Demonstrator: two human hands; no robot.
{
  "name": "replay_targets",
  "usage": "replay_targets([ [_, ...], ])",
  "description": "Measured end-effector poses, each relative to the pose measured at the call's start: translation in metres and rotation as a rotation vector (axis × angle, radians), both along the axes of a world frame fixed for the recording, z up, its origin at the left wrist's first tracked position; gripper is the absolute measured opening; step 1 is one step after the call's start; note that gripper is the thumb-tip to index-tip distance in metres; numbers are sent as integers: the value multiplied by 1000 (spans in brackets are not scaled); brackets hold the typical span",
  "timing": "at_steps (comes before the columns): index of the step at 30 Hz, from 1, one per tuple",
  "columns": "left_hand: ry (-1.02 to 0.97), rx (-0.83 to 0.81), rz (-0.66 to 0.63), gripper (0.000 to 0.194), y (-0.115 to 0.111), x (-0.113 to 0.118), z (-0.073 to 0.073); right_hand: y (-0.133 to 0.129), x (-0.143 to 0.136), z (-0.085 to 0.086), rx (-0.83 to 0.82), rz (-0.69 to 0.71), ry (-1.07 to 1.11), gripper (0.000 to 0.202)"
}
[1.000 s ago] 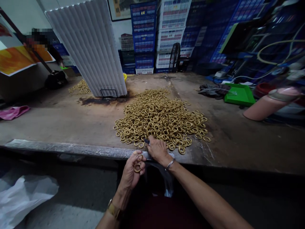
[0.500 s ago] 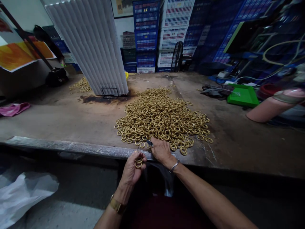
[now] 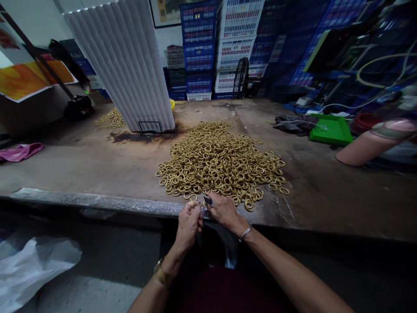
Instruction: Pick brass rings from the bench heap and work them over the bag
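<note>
A wide heap of brass-coloured rings (image 3: 218,161) lies on the worktable, reaching close to its front edge. My left hand (image 3: 189,224) is closed at that edge, its back turned to me. The rings it held a moment before are hidden behind its curled fingers. Just to its right, my right hand (image 3: 226,211) is closed around a small dark flat tool (image 3: 207,200), whose tip points left toward my left fingers. Too little of the tool shows to tell its kind. Several loose rings lie right beyond both hands.
A tall ribbed whitish panel (image 3: 127,65) stands on the worktable (image 3: 97,169), with a smaller ring pile (image 3: 112,118) behind it. At the right are a green tray (image 3: 330,130) and a pink cylinder (image 3: 365,145). Stacked crates (image 3: 198,48) line the back.
My left hand has turned over and moved up and right, so its rings no longer show. My right hand has shifted slightly right and down, the dark tool's tip now nearer the left fingers.
</note>
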State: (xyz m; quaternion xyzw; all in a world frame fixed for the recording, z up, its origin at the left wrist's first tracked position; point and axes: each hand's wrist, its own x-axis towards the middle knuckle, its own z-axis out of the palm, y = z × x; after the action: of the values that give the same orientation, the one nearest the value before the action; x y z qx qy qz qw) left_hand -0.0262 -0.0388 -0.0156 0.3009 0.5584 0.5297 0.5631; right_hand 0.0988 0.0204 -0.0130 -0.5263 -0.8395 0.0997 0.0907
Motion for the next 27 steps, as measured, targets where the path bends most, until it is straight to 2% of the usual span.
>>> replay_targets([
  [5,123,15,-105,32,7,2,7,-7,5,0,14,57,167,20],
  [8,149,31,-108,31,7,4,11,-8,4,4,-36,20,334,16],
  [12,189,105,-70,27,5,8,13,-7,3,8,-272,-103,641,16],
  [15,232,172,-61,24,3,10,13,-6,1,5,-490,-114,810,23],
  [17,194,149,-93,26,2,9,13,-6,1,1,-601,-140,897,25],
  [19,92,90,-137,29,2,8,12,-5,0,-1,-644,-187,947,24],
  [24,-108,10,-192,32,1,5,8,-3,-1,3,-543,-190,926,18],
  [27,-161,-1,-187,33,0,5,8,-4,-1,7,-601,-191,966,17],
])
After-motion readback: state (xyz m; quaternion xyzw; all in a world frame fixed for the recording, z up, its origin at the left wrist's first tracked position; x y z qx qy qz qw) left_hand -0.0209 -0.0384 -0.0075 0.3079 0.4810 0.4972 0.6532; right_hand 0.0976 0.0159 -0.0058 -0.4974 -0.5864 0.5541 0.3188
